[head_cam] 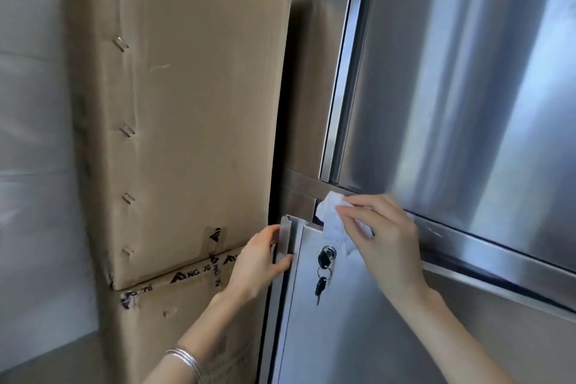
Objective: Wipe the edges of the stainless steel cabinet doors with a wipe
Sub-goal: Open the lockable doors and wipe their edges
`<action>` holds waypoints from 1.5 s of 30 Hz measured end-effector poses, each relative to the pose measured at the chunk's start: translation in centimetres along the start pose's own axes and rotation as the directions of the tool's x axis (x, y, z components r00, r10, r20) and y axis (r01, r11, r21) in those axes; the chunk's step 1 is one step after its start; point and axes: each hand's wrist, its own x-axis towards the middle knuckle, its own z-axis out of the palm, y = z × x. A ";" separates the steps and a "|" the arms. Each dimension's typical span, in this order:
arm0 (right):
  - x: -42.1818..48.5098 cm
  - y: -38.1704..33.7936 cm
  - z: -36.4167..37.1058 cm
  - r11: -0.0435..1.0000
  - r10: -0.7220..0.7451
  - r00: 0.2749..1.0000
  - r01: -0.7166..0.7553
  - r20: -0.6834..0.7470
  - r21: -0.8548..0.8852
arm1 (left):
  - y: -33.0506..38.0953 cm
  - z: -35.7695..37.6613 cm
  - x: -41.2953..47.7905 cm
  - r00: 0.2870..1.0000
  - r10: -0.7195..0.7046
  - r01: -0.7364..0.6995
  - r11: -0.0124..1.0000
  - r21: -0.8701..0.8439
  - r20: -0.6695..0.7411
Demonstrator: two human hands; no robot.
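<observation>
1. The upper cabinet door (467, 72), brushed stainless steel, fills the far right of the scene, and its framed left edge runs down to a horizontal rail.
2. A tall cardboard box (193, 103) stands upright on the left, just beside the cabinet. It has staples down one side and printed tape on it. It rests on a second cardboard box (174, 315) below.
3. The lower cabinet door (358, 321), also stainless steel, is near and low at centre, and its folded left edge sits close to the boxes.
4. The right hand (383, 237) comes in from the near right. Its grip is closed on the wipe, with the fingers curled over the bunched material.
5. The left hand (258, 262) has its grip wrapped round the lower door's left edge, just below the top corner. The thumb is on the front and the fingers are behind.
6. The wipe (332, 215), white and crumpled, lies at the top left corner of the lower door, against the gap under the rail.
7. Thin silver bangles (187, 358) circle the left wrist.
8. A lock (328, 251) sits just below the wipe, and keys (321, 284) hang from it.
</observation>
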 end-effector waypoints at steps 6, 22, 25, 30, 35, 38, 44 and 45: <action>-3.2 -7.1 -3.1 0.996 0.007 0.996 0.002 -0.089 0.093 | 1.7 -3.5 -6.9 0.998 -0.056 0.057 0.997 -0.051 0.014; -9.0 -15.3 -1.8 0.986 -0.130 0.992 0.129 -0.002 -0.104 | 1.8 -4.0 -21.6 0.993 -0.029 0.075 0.905 -0.419 0.114; -9.5 -15.2 -1.2 0.982 -0.169 0.984 0.163 -0.056 -0.091 | -0.4 -2.4 -22.0 0.993 -0.024 0.071 0.898 -0.434 0.113; -10.5 -15.2 1.2 0.947 -0.301 0.953 0.294 -0.031 -0.132 | -2.7 0.2 -22.6 0.999 -0.048 0.053 0.875 -0.481 0.022; -13.9 -16.5 2.0 0.984 -0.174 0.979 0.168 -0.107 -0.064 | -2.7 0.6 -23.7 0.999 -0.027 0.004 0.897 -0.442 -0.046; -15.4 -17.3 1.1 0.977 -0.209 0.977 0.207 -0.037 -0.043 | -2.4 0.0 -24.4 1.000 -0.014 0.001 0.899 -0.439 -0.028; -13.2 -16.5 -0.1 0.995 -0.097 0.993 0.099 -0.067 0.022 | -1.8 -0.7 -25.2 0.999 -0.034 0.034 0.882 -0.470 0.008; -14.0 -16.6 -0.1 0.992 -0.127 0.990 0.128 -0.065 0.009 | -1.6 -0.7 -25.4 0.999 -0.032 0.032 0.879 -0.475 0.008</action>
